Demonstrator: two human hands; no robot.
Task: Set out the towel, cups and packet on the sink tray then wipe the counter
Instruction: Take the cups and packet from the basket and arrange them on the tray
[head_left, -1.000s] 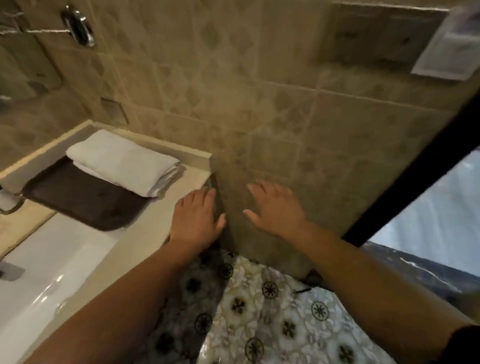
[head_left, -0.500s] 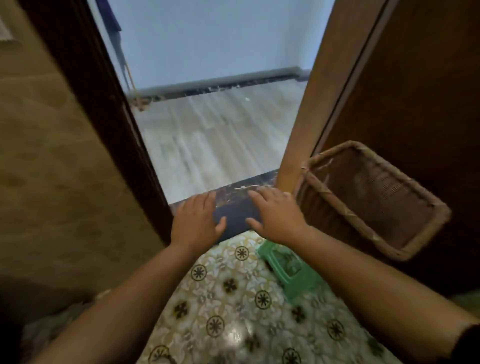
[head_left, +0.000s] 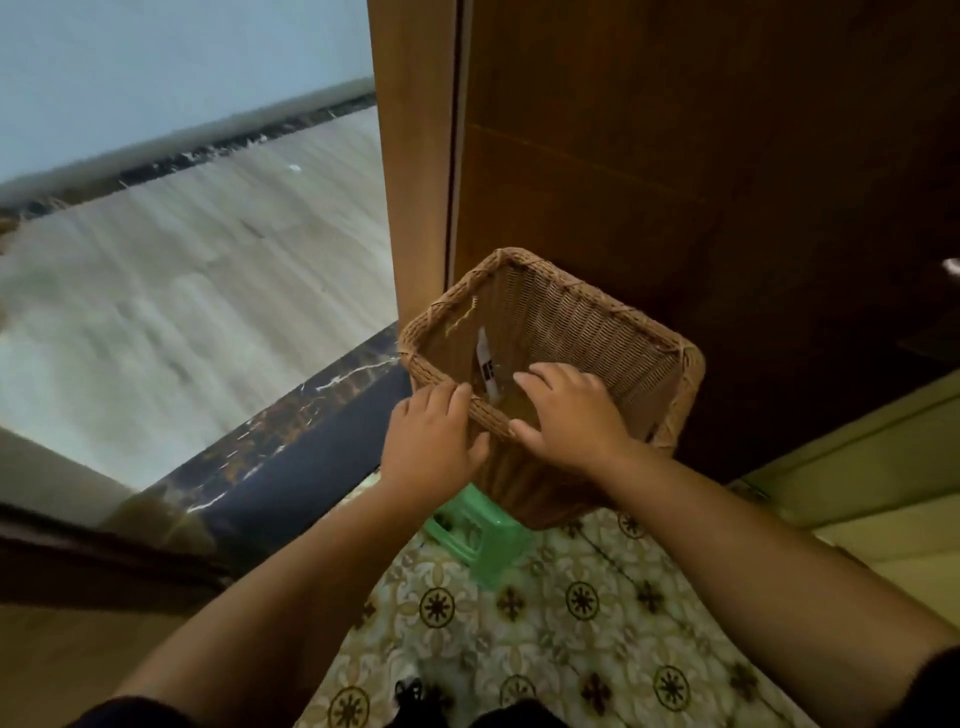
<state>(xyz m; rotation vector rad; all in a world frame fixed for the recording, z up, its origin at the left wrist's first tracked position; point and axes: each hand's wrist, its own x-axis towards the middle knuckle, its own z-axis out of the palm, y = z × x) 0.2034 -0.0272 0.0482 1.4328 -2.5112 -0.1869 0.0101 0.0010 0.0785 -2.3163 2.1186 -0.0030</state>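
A square wicker basket (head_left: 582, 317) stands on a green plastic stool (head_left: 480, 535) against the wooden door. Inside it, along the left wall, a white packet (head_left: 485, 361) with dark print stands on end. My left hand (head_left: 431, 441) lies on the basket's near left rim, fingertips on top and thumb against the outer wall. My right hand (head_left: 569, 415) reaches over the near rim, fingers spread above the inside, close to the packet and holding nothing. The towel, the cups, the tray and the counter are out of view.
A brown wooden door (head_left: 701, 156) rises behind the basket, with its frame (head_left: 415, 182) to the left. A dark marble threshold (head_left: 291, 447) leads to a pale wood floor (head_left: 182, 291) outside. Patterned floor tiles (head_left: 519, 623) lie below me. A pale ledge (head_left: 857, 467) runs at the right.
My view has swung right from the counter with the towel on its tray, past the doorway, onto the basket. Both hands, empty throughout, have come onto the basket's near rim.
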